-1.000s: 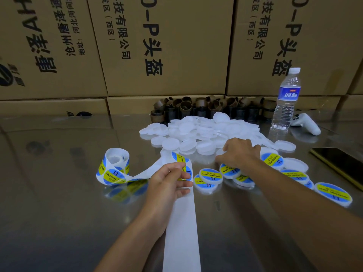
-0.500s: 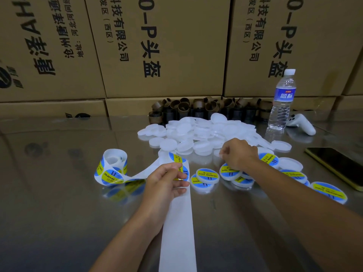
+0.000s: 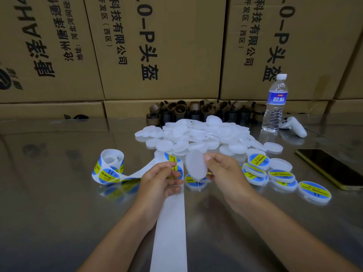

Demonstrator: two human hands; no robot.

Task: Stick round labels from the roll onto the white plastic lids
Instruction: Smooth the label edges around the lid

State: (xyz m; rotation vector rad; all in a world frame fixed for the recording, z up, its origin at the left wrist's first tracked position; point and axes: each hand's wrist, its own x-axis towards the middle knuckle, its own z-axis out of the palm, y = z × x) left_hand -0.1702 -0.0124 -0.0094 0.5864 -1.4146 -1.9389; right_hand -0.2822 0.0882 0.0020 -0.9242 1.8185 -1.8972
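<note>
We note that the right hand point(image 3: 225, 173) has left the heap and now holds a blank white lid point(image 3: 196, 166), tilted on edge, pinched between thumb and fingers at frame centre. Just left of it, the left hand point(image 3: 159, 179) pinches a blue-and-yellow label point(image 3: 173, 169) on the backing strip point(image 3: 170, 222), which runs down to the bottom edge. The roll point(image 3: 111, 167) stands at centre left on the table point(image 3: 59, 213). The heap of unlabelled lids point(image 3: 196, 134) lies above the hands; labelled lids point(image 3: 280, 176) lie to the right. A phone point(image 3: 330, 167) sits at the right edge, a water bottle point(image 3: 275, 107) upper right, cartons point(image 3: 157, 46) behind.
</note>
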